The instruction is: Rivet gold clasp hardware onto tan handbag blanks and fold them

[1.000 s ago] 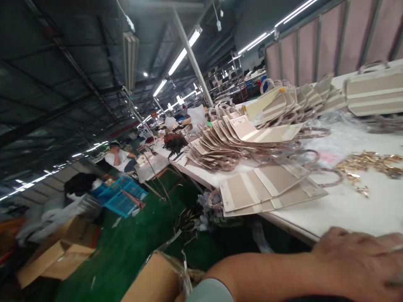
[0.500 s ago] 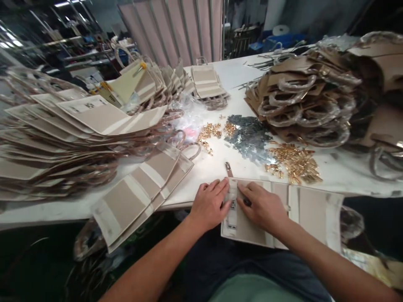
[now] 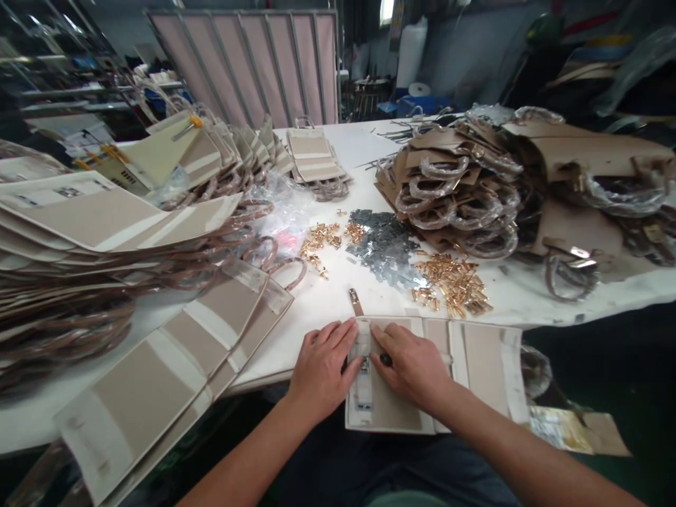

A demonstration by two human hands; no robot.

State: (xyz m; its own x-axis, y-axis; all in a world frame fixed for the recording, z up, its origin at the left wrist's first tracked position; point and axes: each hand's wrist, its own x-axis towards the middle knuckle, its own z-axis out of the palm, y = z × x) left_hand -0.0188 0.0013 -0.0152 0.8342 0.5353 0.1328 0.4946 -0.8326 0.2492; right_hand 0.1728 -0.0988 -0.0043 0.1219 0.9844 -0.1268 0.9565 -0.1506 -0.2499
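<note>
An unfinished beige bag panel (image 3: pixel 486 362) lies along the table's front edge, partly overhanging it. My left hand (image 3: pixel 323 367) rests on its left end, fingers stretched forward and thumb beside a small metal fitting (image 3: pixel 364 365). Opposite it, my right hand (image 3: pixel 415 367) bears on the panel with curled fingers. A dark rounded end of a tool (image 3: pixel 386 360) shows between its thumb and forefinger; the rest is hidden. Beyond my left fingertips, a brown strap with a metal tip (image 3: pixel 355 301) sticks out from the panel's far edge. Another metal piece (image 3: pixel 364 405) sits in the white strip nearer me.
Gold clasps (image 3: pixel 454 282) and dark flat metal plates (image 3: pixel 383 243) lie in heaps past the panel. Beige panels (image 3: pixel 105 218) are stacked at left, with two more (image 3: pixel 158 359) overhanging the front edge. Brown bags with wrapped handles (image 3: pixel 448 176) pile up at right.
The view has turned to the right, so everything sits farther left in the picture. Both hands stay on the same panel in nearly the same pose.
</note>
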